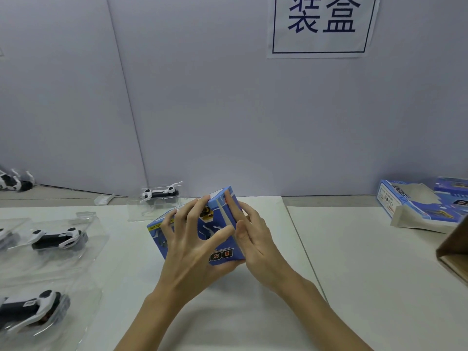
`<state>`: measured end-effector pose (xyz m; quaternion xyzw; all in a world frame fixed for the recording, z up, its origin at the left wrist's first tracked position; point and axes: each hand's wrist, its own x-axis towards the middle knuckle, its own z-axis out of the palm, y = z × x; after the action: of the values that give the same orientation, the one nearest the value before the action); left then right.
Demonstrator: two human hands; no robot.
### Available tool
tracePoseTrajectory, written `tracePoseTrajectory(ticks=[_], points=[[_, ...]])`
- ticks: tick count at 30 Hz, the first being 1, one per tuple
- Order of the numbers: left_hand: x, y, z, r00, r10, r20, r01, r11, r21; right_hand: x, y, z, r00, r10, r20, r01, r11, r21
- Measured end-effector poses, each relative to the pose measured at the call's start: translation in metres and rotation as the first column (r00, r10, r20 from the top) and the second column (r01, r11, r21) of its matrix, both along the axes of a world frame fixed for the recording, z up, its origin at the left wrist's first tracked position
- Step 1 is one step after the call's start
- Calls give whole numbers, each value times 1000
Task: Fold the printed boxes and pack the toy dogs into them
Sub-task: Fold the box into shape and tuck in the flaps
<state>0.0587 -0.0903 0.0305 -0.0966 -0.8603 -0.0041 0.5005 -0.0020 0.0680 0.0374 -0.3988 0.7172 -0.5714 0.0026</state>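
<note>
Both hands' spread fingers clasp blue box.

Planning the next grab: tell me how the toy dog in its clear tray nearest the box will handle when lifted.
The clear tray looks thin and glossy, so probably flexible and slippery. The toy dog seems small plastic, likely light. Its thin white legs stick out and may snag.

Blue printed box tilted, held mid-table (toy dogs left).
</note>
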Motion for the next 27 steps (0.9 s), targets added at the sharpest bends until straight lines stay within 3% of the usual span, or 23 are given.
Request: tracePoseTrajectory(ticks=[5, 10, 14, 20, 27], points=[[0, -2, 0, 1000, -28, 0, 28, 999, 20, 5, -3, -4, 997, -46, -61, 50, 997, 57], [4, 1, 8, 999, -25, -39, 29, 994, 108, 2, 4, 4, 990, 140, -14, -141, 984, -111], [9, 3, 18, 999, 4, -47, 6, 975, 224, 0, 11, 11, 994, 106, -30, -109, 985, -135], [13, 2, 20, 999, -27, -39, 36, 972, 234, 8, -2, 9, 988, 127, 85, -99, 957, -271], [10, 0, 19, 1000, 1, -6, 1, 980, 200, 6, 3, 11, 992, 95, 87, -71, 968, -243]])
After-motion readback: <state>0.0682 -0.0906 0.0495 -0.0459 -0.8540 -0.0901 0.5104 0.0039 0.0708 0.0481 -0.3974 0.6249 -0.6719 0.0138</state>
